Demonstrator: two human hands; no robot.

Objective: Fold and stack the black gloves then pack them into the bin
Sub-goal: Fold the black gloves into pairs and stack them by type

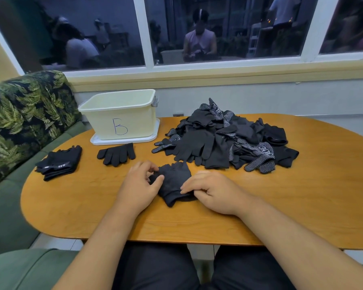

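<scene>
Glove (174,181) lies between my hands, half folded; left hand (138,185) and right hand (214,191) both pinch it. Left of them sits a small folded stack (59,162); beyond, a large pile (224,139) waits, and I judge the bin (138,122) unfilled.

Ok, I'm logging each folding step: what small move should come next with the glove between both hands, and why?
Probably carry it left onto the folded stack: the glove already looks doubled over, the left hand pinches one side and the right hand the cuff end.
</scene>
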